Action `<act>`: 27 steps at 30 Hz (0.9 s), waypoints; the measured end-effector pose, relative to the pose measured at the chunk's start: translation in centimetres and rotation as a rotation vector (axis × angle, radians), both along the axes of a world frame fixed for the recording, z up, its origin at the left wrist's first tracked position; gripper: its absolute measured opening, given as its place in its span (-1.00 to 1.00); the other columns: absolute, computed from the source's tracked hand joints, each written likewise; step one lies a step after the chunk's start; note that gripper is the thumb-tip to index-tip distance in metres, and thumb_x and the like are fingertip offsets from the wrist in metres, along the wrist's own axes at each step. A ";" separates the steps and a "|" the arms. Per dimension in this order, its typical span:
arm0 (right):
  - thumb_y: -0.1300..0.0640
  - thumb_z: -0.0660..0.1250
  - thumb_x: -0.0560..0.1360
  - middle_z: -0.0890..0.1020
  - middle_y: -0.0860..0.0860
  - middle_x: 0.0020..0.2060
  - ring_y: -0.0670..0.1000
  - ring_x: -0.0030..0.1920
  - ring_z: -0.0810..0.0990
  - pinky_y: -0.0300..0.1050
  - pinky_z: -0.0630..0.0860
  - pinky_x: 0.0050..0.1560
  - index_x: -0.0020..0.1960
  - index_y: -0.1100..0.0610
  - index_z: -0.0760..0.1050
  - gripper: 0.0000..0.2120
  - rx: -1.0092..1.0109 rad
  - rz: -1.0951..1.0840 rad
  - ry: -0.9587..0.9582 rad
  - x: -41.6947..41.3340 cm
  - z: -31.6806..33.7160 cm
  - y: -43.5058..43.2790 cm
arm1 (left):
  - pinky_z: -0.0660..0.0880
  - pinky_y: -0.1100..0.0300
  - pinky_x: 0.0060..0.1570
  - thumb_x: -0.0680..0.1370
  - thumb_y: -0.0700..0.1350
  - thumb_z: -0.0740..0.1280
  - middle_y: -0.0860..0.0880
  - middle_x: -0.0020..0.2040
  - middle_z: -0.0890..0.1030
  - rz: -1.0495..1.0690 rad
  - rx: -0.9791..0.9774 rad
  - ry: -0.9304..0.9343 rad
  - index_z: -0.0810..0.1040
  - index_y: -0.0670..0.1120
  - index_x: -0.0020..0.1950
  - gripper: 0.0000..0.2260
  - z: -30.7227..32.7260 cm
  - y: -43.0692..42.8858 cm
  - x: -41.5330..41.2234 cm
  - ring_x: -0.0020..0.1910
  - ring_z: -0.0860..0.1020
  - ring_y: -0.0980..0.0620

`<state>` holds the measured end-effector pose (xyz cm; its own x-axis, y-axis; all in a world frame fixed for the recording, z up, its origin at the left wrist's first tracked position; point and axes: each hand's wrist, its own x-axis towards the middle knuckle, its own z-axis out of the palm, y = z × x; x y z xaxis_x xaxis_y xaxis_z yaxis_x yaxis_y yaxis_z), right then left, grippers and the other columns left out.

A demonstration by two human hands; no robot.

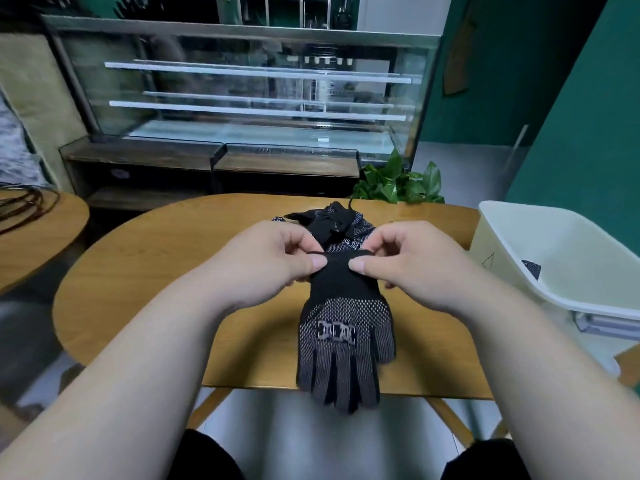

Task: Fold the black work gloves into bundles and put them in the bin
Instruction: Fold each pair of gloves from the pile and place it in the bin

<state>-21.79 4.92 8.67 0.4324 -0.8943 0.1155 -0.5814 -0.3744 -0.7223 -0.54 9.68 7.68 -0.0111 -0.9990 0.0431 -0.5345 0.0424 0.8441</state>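
Observation:
A black work glove (344, 334) with pale grip dots lies flat on the wooden table (145, 271), its fingers hanging over the near edge. My left hand (273, 261) pinches the left side of its cuff and my right hand (412, 261) pinches the right side, thumbs on top. Just beyond my hands lies a small heap of more black gloves (332, 220). At the right stands the white bin (561, 258), open at the top, with one black glove bundle (531, 268) inside.
A second round wooden table (34, 237) with dark cables sits at the left. A glass display case (249, 95) stands behind the table, and a green plant (398, 183) grows beyond the far edge. My knees show below the table's near edge.

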 end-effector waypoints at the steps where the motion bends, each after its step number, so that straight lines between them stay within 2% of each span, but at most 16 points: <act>1: -0.04 0.52 0.43 0.60 -0.14 -0.39 -0.17 -0.38 0.51 -0.17 0.46 -0.29 -0.22 -0.01 0.60 -0.84 -0.034 -0.028 0.017 0.3 0.0 -0.5 | 0.51 0.05 -0.10 0.54 -0.09 0.45 0.07 -0.35 0.60 0.029 -0.030 -0.058 0.64 -0.01 -0.14 -0.94 0.0 -0.6 0.0 -0.31 0.54 0.05; 3: -0.04 0.51 0.44 0.59 -0.14 -0.37 -0.18 -0.42 0.48 -0.21 0.41 -0.33 -0.20 -0.02 0.59 -0.85 -0.089 -0.066 0.018 0.9 0.0 -1.6 | 0.50 0.12 -0.11 0.53 -0.05 0.45 0.09 -0.28 0.64 0.089 -0.102 -0.183 0.63 0.04 -0.13 -0.95 0.1 -1.7 -0.1 -0.26 0.58 0.05; 5: -0.01 0.49 0.46 0.59 -0.12 -0.33 -0.17 -0.42 0.47 -0.20 0.41 -0.35 -0.17 -0.03 0.58 -0.88 -0.148 -0.087 0.020 1.2 -0.2 -2.4 | 0.45 0.27 -0.21 0.53 -0.03 0.44 0.14 -0.27 0.62 0.124 -0.172 -0.253 0.61 0.08 -0.13 -0.95 0.0 -2.3 -0.3 -0.26 0.56 0.16; 8: 0.07 0.49 0.45 0.57 -0.13 -0.20 -0.16 -0.21 0.51 -0.23 0.41 -0.23 -0.16 -0.06 0.57 -0.90 -0.250 -0.083 0.095 0.6 -2.2 -3.0 | 0.34 0.46 -0.24 0.50 -0.06 0.46 0.18 -0.23 0.59 0.075 -0.264 -0.287 0.59 0.13 -0.13 -0.90 -1.9 -2.7 -0.2 -0.25 0.50 0.33; 11: 0.13 0.46 0.44 0.54 -0.14 -0.11 -0.06 -0.06 0.53 -0.09 0.48 -0.02 -0.11 -0.06 0.58 -0.88 -0.261 0.030 0.228 -0.3 -7.4 -2.4 | 0.42 0.28 -0.04 0.45 -0.12 0.52 0.13 -0.13 0.59 -0.056 -0.286 -0.367 0.64 0.09 -0.09 -0.87 -6.8 -2.5 0.2 -0.13 0.52 0.24; 13: 0.14 0.43 0.45 0.53 -0.15 -0.06 -0.03 0.00 0.52 -0.11 0.44 0.00 -0.06 -0.04 0.58 -0.90 -0.217 0.095 0.340 -0.8 -11.1 -1.5 | 0.47 0.13 0.04 0.44 -0.11 0.51 0.09 -0.10 0.58 -0.160 -0.242 -0.405 0.66 0.02 -0.09 -0.90 -10.6 -1.8 0.0 -0.07 0.53 0.13; 15: 0.16 0.40 0.44 0.54 -0.14 -0.02 -0.02 0.06 0.51 -0.12 0.41 0.02 -0.06 -0.02 0.58 -0.88 -0.153 0.143 0.390 -1.1 -14.2 -0.5 | 0.46 0.10 0.08 0.42 -0.06 0.47 0.08 -0.05 0.59 -0.229 -0.208 -0.421 0.66 0.02 -0.09 -0.91 -13.9 -0.6 -0.3 0.00 0.52 0.10; 19: 0.21 0.37 0.36 0.57 -0.16 -0.08 -0.06 0.04 0.45 -0.12 0.43 0.04 -0.12 -0.02 0.58 -0.83 -0.150 0.159 0.320 -1.8 -17.1 0.4 | 0.37 0.21 0.17 0.42 0.04 0.40 0.15 0.06 0.56 -0.250 -0.234 -0.419 0.62 0.07 -0.11 -0.90 -17.9 1.0 -0.8 0.14 0.51 0.13; 21: 0.19 0.36 0.34 0.55 -0.19 -0.10 -0.10 0.02 0.43 -0.18 0.41 0.00 -0.14 -0.04 0.57 -0.84 -0.170 0.159 0.293 -2.2 -17.5 0.5 | 0.33 0.19 0.18 0.42 0.09 0.36 0.20 0.07 0.56 -0.240 -0.272 -0.450 0.61 0.10 -0.10 -0.87 -18.3 1.4 -1.0 0.17 0.51 0.15; 27: 0.10 0.36 0.35 0.51 -0.26 -0.07 -0.17 0.07 0.43 -0.22 0.40 0.09 -0.08 -0.09 0.60 -0.83 -0.178 0.191 0.242 -3.4 -18.1 1.1 | 0.39 0.04 0.14 0.47 0.11 0.36 0.19 0.00 0.58 -0.268 -0.387 -0.540 0.64 0.08 -0.12 -0.85 -17.5 1.9 -1.6 0.06 0.54 0.14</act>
